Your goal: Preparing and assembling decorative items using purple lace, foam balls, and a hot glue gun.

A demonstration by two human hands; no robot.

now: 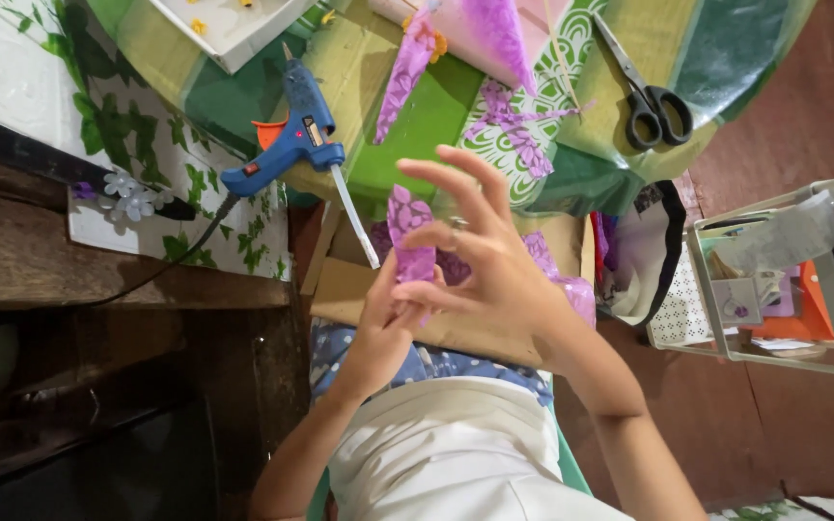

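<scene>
Purple patterned paper, a narrow folded strip with a glossy printed surface, stands upright between both hands just below the blue glue gun. The left hand has its grip closed on the strip's lower end, fingers pinched together on it. The right hand touches the strip at thumb and forefinger, its other fingers fanned apart; whether that pinch is firm cannot be told.

The glue gun rests on a green patterned tabletop, a translucent glue stick jutting from its rear toward the hands and a dark cord trailing left. Right of the gun lie a slim purple paper cone, a wider pink-purple cone and a flat purple cut-out. Farther right of the gun sit black-handled scissors, blades shut. Above the gun, a shallow white tray holds small yellow bits.

Below the gun, behind the hands, an open brown cardboard box contains more purple sheets. Far right of the gun, a pale wire-frame rack carries orange and white oddments.
</scene>
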